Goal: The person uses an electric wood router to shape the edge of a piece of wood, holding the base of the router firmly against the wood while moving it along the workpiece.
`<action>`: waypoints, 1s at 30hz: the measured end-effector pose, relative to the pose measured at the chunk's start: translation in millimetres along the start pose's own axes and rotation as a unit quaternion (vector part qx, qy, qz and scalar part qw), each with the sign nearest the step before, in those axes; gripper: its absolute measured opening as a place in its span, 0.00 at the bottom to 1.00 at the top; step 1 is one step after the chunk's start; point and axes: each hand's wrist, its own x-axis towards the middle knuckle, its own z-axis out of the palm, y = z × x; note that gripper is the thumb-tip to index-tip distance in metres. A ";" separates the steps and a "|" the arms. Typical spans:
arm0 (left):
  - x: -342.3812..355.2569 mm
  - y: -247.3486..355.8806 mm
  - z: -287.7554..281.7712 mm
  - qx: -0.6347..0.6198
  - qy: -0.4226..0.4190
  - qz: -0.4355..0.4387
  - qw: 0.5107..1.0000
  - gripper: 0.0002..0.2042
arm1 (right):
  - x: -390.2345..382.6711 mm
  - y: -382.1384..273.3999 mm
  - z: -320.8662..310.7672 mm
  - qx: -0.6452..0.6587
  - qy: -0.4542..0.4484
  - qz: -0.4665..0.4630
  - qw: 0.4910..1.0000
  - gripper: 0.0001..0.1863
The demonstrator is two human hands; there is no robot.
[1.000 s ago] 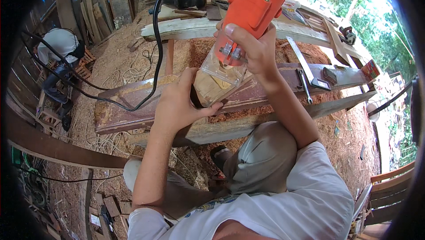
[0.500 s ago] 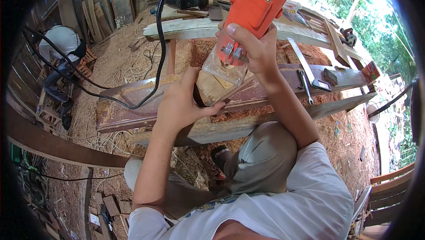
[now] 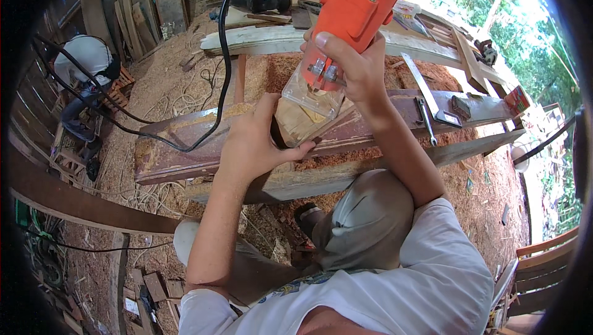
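My right hand [image 3: 358, 66] is closed around the lower body of an orange trim router [image 3: 358, 4], thumb across its front. The router's clear square base [image 3: 296, 95] rests on a small pale wood block [image 3: 294, 122], and the tool leans up and to the right. Fingers and thumb of my left hand [image 3: 250, 140] clamp the block's left and near sides. Below the block lies a reddish-brown board [image 3: 185, 143]. The bit and the block's underside are hard to make out.
A black power cord [image 3: 226, 69] loops left of the router. Right of my hands on the board lie a metal square [image 3: 426, 91], a wrench [image 3: 426, 124] and a dark block [image 3: 461, 106]. Another person [image 3: 83, 66] sits bent over at far left. Shavings cover the ground.
The router has shifted very slightly to the left over the block. My left hand and the block have stayed in place.
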 end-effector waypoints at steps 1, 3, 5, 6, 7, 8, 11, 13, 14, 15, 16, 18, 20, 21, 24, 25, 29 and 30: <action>-0.2 -0.5 -0.1 -0.001 0.001 0.002 1.000 0.44 | 0.4 0.7 0.0 0.000 0.000 0.000 1.000 0.22; 0.1 0.9 -0.6 0.003 -0.003 -0.002 1.000 0.44 | 1.4 2.2 -1.7 -0.012 -0.009 -0.013 1.000 0.21; 0.3 2.9 -1.3 0.007 -0.006 -0.006 1.000 0.44 | 0.4 -2.6 -0.3 -0.004 -0.012 0.000 1.000 0.22; 0.3 3.8 -1.7 0.005 -0.006 -0.009 1.000 0.45 | 0.0 -4.3 0.3 0.004 -0.015 0.012 1.000 0.22; 0.2 4.3 -1.9 0.002 -0.005 -0.012 1.000 0.45 | 0.4 -3.0 0.0 0.004 -0.015 0.012 1.000 0.22; 0.1 4.2 -1.9 0.002 -0.005 -0.012 1.000 0.45 | 1.3 -0.4 -0.5 -0.002 -0.016 0.001 1.000 0.22; 0.2 4.4 -2.2 0.008 -0.007 -0.011 1.000 0.46 | 0.9 -4.8 1.4 -0.003 -0.016 0.001 1.000 0.23; 1.4 6.1 -3.4 0.004 -0.021 -0.021 1.000 0.46 | 0.8 -6.2 2.1 0.002 -0.014 0.012 1.000 0.23; 1.3 5.9 -4.0 0.004 -0.021 -0.021 1.000 0.46 | 1.2 -5.2 2.6 0.006 -0.012 0.005 1.000 0.22; 1.1 5.7 -4.5 0.006 -0.025 -0.025 0.999 0.46 | 1.6 -4.5 3.1 0.011 -0.010 -0.003 1.000 0.22; 0.9 5.4 -5.0 0.007 -0.028 -0.029 0.999 0.46 | 1.8 -4.3 3.6 0.011 -0.010 -0.003 1.000 0.22; -0.2 4.5 -4.9 0.010 -0.021 -0.022 0.999 0.46 | 2.0 -4.0 4.4 -0.007 -0.005 -0.004 1.000 0.22; -0.3 4.2 -4.0 0.013 -0.015 -0.013 1.000 0.47 | 1.7 -0.5 2.3 -0.005 -0.007 -0.001 1.000 0.22; 0.2 4.4 -3.0 0.010 -0.016 -0.013 1.000 0.47 | 1.6 0.6 0.5 -0.003 -0.007 0.002 1.000 0.22; 0.6 4.7 -2.7 0.007 -0.015 -0.009 1.000 0.46 | 2.8 0.1 1.3 -0.011 -0.006 -0.014 1.000 0.22; 0.5 4.8 -2.8 0.008 -0.014 -0.005 1.000 0.46 | 2.7 -0.1 1.4 -0.011 -0.006 -0.014 1.000 0.22; 0.3 5.6 -3.8 0.003 -0.016 -0.012 1.000 0.46 | 1.3 -5.1 4.1 0.004 -0.014 -0.003 1.000 0.23; 0.2 5.5 -3.9 0.005 -0.018 -0.015 1.000 0.46 | 0.9 -6.1 5.0 0.012 -0.014 0.001 1.000 0.23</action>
